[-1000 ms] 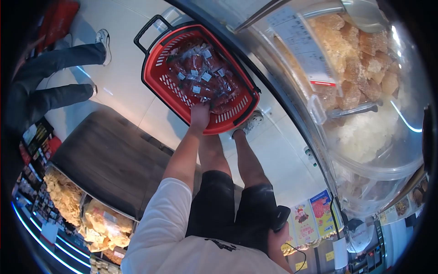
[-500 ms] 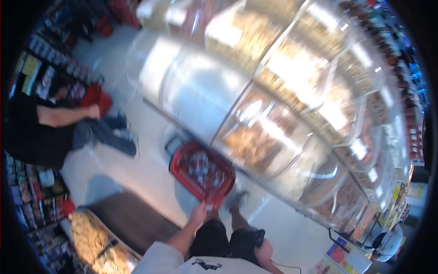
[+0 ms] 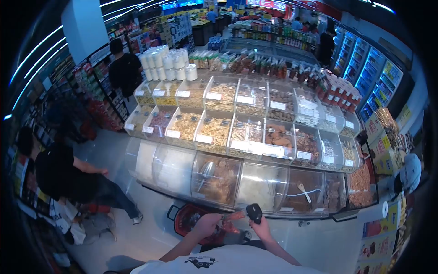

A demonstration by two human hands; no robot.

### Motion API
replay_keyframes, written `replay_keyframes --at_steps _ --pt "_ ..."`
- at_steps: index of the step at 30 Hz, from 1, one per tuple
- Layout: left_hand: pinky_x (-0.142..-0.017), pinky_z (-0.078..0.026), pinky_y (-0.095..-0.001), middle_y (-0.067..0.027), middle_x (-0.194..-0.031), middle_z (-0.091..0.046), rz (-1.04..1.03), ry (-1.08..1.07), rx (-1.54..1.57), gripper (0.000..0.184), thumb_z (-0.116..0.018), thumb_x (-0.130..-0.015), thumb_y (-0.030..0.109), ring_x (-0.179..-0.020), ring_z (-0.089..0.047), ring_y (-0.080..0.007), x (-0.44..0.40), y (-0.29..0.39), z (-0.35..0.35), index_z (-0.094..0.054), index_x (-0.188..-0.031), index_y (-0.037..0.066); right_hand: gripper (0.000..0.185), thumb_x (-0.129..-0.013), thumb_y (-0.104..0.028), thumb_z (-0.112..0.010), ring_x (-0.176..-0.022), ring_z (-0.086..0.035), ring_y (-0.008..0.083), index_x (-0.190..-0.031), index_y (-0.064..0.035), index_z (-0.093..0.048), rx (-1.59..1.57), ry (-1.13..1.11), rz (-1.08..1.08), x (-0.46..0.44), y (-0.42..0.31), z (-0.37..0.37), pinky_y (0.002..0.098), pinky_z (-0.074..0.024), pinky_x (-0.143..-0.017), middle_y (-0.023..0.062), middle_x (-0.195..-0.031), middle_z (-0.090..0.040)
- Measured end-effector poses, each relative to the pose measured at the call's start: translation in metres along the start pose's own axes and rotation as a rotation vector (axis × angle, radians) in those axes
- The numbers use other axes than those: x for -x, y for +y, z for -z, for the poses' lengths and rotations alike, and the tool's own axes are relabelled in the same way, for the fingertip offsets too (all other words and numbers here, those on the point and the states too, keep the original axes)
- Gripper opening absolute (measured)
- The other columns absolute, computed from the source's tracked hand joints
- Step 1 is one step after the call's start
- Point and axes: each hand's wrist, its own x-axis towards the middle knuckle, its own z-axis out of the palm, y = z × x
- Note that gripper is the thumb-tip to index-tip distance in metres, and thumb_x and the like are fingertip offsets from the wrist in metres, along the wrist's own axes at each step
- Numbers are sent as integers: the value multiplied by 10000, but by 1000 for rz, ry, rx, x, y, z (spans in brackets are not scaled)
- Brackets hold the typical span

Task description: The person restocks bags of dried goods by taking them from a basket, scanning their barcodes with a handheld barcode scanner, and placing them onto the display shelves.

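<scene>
The left hand (image 3: 207, 224) grips a clear plastic packet with reddish contents (image 3: 229, 223), and the right hand (image 3: 260, 229) is closed around the handle of a black handheld device (image 3: 254, 213), whose head is just beside the packet. The packet is held in the air between the two hands, over a red plastic basket with a black rim (image 3: 183, 219) on the pale tiled floor (image 3: 150, 201); the hands and forearm cover much of the basket, and its contents cannot be made out clearly. Beyond it stands a tiered counter (image 3: 159, 191) of clear plastic bins. In its lowest row, one bin holds brownish lumps (image 3: 224, 180) with a shiny scoop (image 3: 207, 170), the next holds a whitish mass (image 3: 261, 185), and another holds brown goods (image 3: 296, 179) with a white scoop (image 3: 304, 192). Glare washes out the leftmost ones. Above, square bins with white labels contain pale tan pieces (image 3: 213, 131) and brown chunks (image 3: 279, 137). White cylindrical tubs (image 3: 165, 64) are stacked on top at the left.
</scene>
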Motion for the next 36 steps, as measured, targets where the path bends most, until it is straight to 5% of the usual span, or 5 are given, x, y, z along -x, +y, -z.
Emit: replay_keyframes --at_steps 6,13,23,30,36 --pt "-809 -500 -356 -134 -935 -659 -59 23 141 209 -605 -844 -26 -919 -635 -294 -86 92 27 -674 -1025 54 559 -871 -180 -707 -1030 -640 185 -1361 -18 -493 -494 -173 341 32 -123 69 337 -510 -877 118 -1221 -632" --pt "-850 -482 -319 -93 -988 -639 -187 -107 566 136 -555 -907 -49 -946 -622 -202 -150 159 -20 -617 -1011 13 592 -854 -91 -731 -1046 -638 182 -1368 -4 -449 -630 -244 543 117 -153 154 342 -522 -900 139 -1247 -616" --pt "-901 -492 -394 -139 -1056 -590 90 -243 1069 158 -491 -1015 180 -1049 -585 -250 -152 178 -126 -529 -1062 33 504 -815 87 -614 -992 -663 241 -1298 18 -488 -697 -52 292 153 -153 211 399 -574 -840 152 -1160 -633" --pt "-1045 -440 -488 -170 -1184 -601 559 -149 1607 526 -438 -1021 255 -1176 -563 -302 -129 213 -142 -336 -1455 -23 418 -776 119 -541 -822 -705 242 -1182 33 -589 -637 58 162 135 -158 223 340 -583 -723 120 -1028 -682" --pt "-1008 -474 -508 -133 -1541 -306 482 -62 1603 449 -476 -1008 210 -1215 -541 -304 -140 189 -139 -388 -1427 75 443 -754 94 -542 -772 -685 249 -1190 18 -530 -701 100 186 115 -178 214 363 -577 -676 171 -1023 -653"
